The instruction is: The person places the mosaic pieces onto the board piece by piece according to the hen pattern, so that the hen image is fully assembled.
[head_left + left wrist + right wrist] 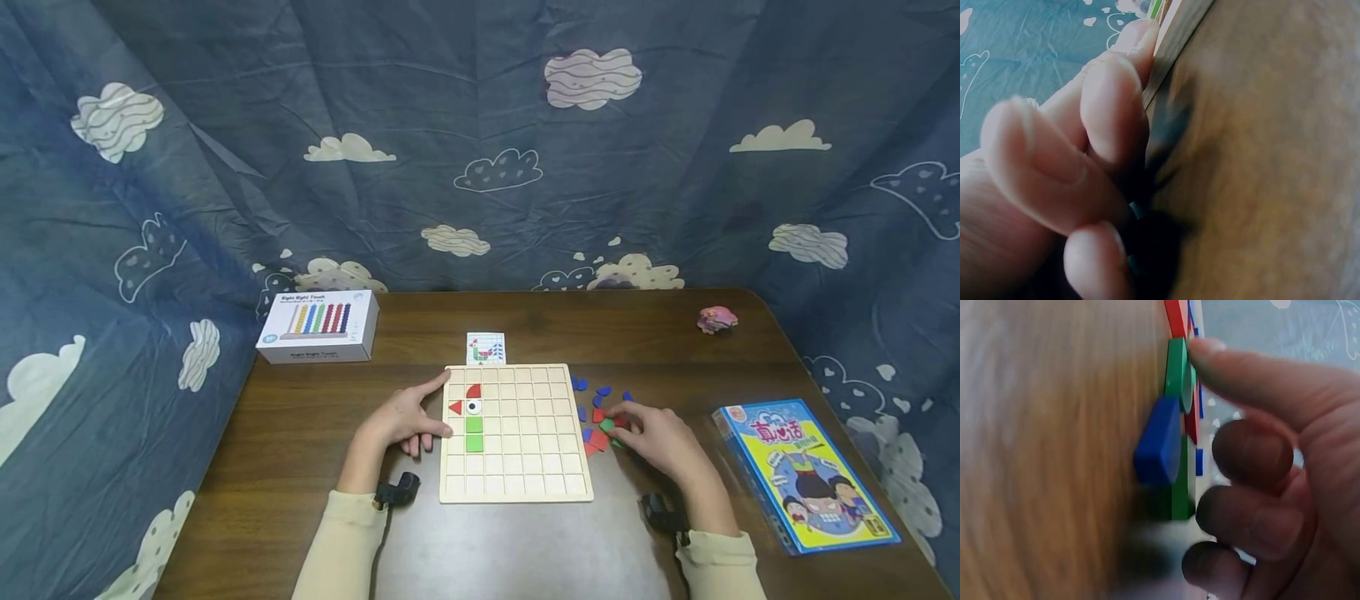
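A pale wooden grid board (525,467) lies flat on the table. In its left columns sit a red quarter-round piece (474,390), a red triangle (455,407), a white tile with a black dot (474,407) and two green squares (474,435). My left hand (405,418) rests at the board's left edge, index finger at the far corner and thumb lower down. Over the loose pieces right of the board is my right hand (663,437), with its thumb tip right at a green piece (1175,375); a blue piece (1160,444) lies nearby.
A small pattern card (486,348) lies behind the board. At the back left stands a white box (318,327); a blue and yellow box (810,479) lies at the right. A pink figurine (717,319) stands at the back right. Several blue pieces (603,391) lie beyond the right hand.
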A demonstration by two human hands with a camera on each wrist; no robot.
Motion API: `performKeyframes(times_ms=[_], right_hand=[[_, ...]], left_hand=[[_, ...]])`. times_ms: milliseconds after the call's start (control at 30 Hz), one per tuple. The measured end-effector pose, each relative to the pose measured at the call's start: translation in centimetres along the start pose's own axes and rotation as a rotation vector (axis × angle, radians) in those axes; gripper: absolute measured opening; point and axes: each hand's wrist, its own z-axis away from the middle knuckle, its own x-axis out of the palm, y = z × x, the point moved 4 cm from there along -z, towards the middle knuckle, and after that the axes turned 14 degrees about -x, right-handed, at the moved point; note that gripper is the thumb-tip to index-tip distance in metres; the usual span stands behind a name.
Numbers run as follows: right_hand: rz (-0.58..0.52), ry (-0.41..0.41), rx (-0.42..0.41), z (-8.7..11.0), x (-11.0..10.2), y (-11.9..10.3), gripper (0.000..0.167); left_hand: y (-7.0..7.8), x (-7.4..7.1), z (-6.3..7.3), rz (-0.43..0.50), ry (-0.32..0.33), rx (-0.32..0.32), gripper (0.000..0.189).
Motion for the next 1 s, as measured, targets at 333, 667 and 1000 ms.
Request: performKeyframes(times_ms=[333,667,1000], right_hand=[[0.15,0.149,-0.059,-0.1,-0.12,-0.6,0.018],[0.131,0.116,0.026,-0.36,0.18,-0.14,0.031],[0.145,0.129,0.043,-0.55,0.22,-0.4,0.036]], left_hand=[[0.01,0.0,0.09,0.005,0.0,-0.006,0.104],[0.05,0.05,0.17,-0.003,0.009,0.005,0.104],[0.07,0.08,0.23,-0.004,0.008,0.008,0.104]])
